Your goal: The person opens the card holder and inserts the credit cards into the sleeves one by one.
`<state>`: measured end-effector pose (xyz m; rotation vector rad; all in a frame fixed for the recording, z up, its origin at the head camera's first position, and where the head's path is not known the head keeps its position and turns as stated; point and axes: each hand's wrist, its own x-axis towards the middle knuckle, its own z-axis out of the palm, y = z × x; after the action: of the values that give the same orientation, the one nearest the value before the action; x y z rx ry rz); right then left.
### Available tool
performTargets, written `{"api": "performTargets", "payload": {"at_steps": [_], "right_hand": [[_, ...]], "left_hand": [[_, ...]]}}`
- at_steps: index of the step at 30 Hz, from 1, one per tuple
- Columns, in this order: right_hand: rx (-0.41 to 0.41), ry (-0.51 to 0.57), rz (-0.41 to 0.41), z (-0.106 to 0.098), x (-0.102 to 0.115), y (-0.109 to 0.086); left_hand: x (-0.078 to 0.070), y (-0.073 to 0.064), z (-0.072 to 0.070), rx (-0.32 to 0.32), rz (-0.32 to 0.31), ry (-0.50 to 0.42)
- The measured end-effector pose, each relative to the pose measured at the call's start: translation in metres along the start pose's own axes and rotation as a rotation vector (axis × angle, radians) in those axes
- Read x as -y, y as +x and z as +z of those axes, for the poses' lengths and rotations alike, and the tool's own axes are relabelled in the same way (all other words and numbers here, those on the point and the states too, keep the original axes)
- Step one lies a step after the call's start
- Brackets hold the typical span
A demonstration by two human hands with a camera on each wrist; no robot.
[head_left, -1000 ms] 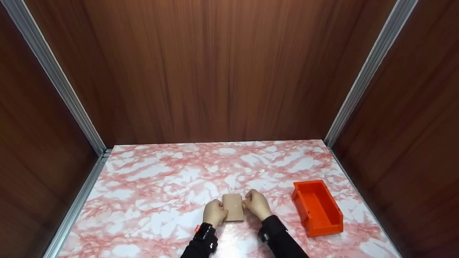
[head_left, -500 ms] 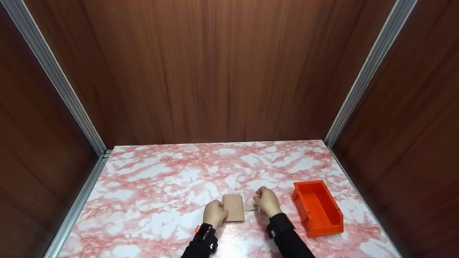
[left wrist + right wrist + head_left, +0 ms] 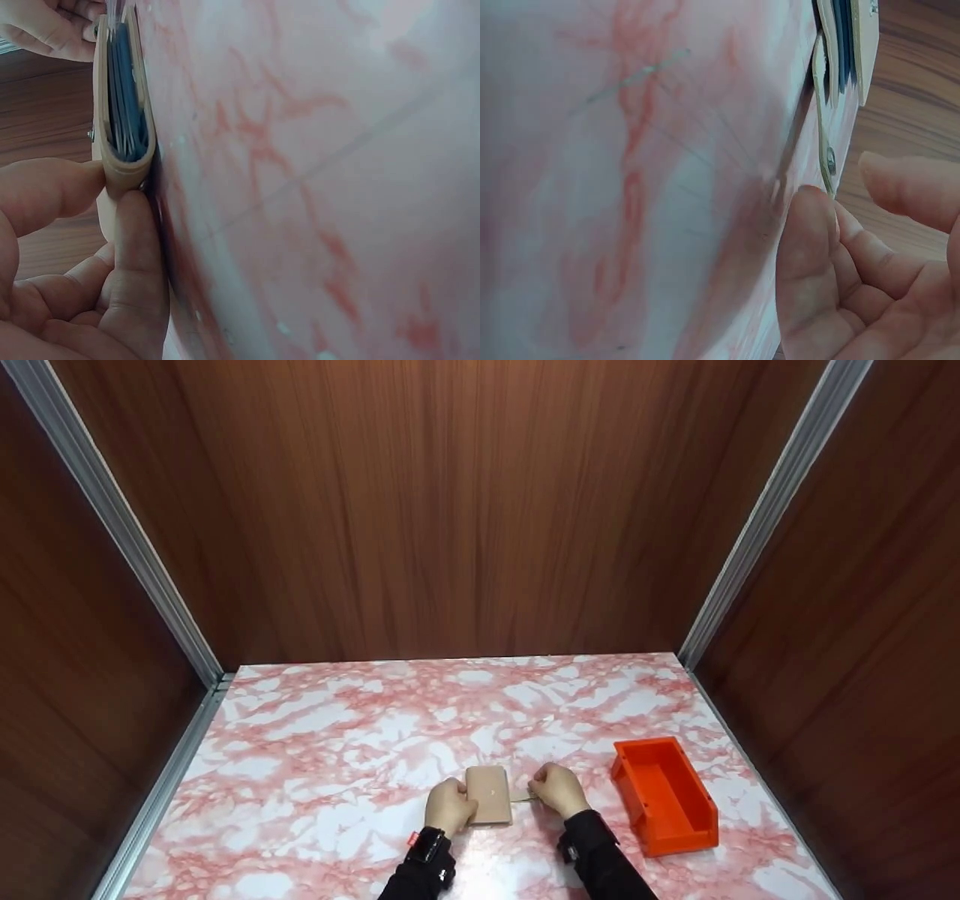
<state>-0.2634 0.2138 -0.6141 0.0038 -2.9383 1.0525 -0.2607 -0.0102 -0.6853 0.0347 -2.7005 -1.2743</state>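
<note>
A beige card holder lies on the marbled table, with dark blue leaves inside showing in the left wrist view. My left hand pinches its folded spine between thumb and fingers. From the opposite side a thin strap with a metal snap extends towards my right hand. One fingertip of that hand touches the strap's end, while the thumb stands apart from it. The strap's tip is partly hidden by the fingers.
An orange open bin stands on the table to the right of my right hand. Brown wood-grain panels rise at the back and both sides, with metal posts in the corners.
My right hand has moved right from the card holder's edge, and the strap now sticks out sideways. It then lowered slightly to the strap's end. My left hand keeps its hold.
</note>
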Motion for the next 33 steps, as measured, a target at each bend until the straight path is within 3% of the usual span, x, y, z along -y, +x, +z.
{"api": "performTargets", "payload": {"at_steps": [5, 12, 17, 24, 33], "right_hand": [[0.047, 0.042, -0.011, 0.006, -0.006, 0.000], [0.038, -0.029, -0.032, 0.042, -0.052, 0.026], [0.031, -0.003, -0.027, 0.051, -0.064, 0.033], [-0.004, 0.068, -0.034, 0.048, -0.048, 0.028], [-0.024, 0.149, -0.140, 0.022, 0.009, 0.000]], "left_hand": [[0.011, 0.005, 0.007, 0.022, -0.009, 0.034], [0.013, 0.006, 0.008, 0.020, -0.003, 0.043], [0.012, 0.005, 0.007, 0.011, -0.009, 0.027], [0.012, 0.005, 0.008, 0.009, -0.013, 0.027], [0.011, 0.005, 0.007, -0.005, 0.011, 0.023]]}}
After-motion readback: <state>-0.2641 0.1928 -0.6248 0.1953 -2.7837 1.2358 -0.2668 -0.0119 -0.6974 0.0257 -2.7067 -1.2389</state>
